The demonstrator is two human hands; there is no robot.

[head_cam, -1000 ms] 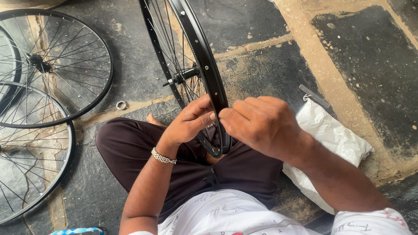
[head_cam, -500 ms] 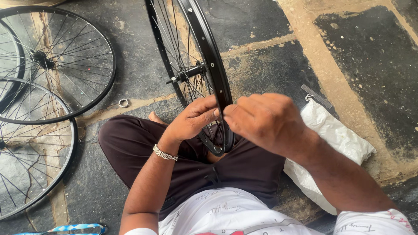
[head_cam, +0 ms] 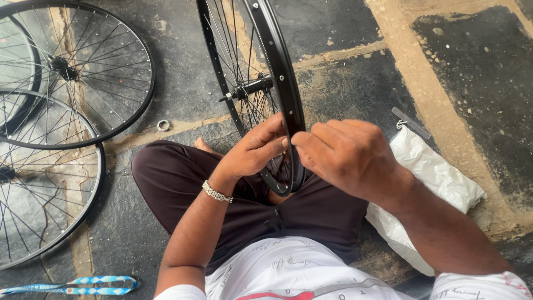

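The left hand [head_cam: 252, 153] and the right hand [head_cam: 350, 155] meet at the centre of the frame, both closed on the black rim of a bicycle wheel [head_cam: 277, 72] that stands upright between the person's knees. The left fingers curl around the rim from the left, fingertips pressed against its edge; the right fingers are bent in a narrow pinch against the same stretch of rim from the right, the two sets of fingertips almost touching. Whether anything small sits between them cannot be told. A metal bracelet [head_cam: 216, 192] circles the left wrist.

The wheel runs from the hands up to the top centre of the frame, its lower edge resting in the lap on dark trousers [head_cam: 183, 183]; its hub and axle [head_cam: 250, 88] show just above the left hand among the spokes.

To the right of the lap a white plastic bag [head_cam: 438, 183] lies on the stone floor [head_cam: 166, 72], with a slim grey tool [head_cam: 411, 123] at its upper end. In the upper left two more spoked wheels [head_cam: 78, 78] lie flat, overlapping. A small metal ring [head_cam: 164, 125] lies near them. A blue patterned strap [head_cam: 83, 286] lies at the lower left.
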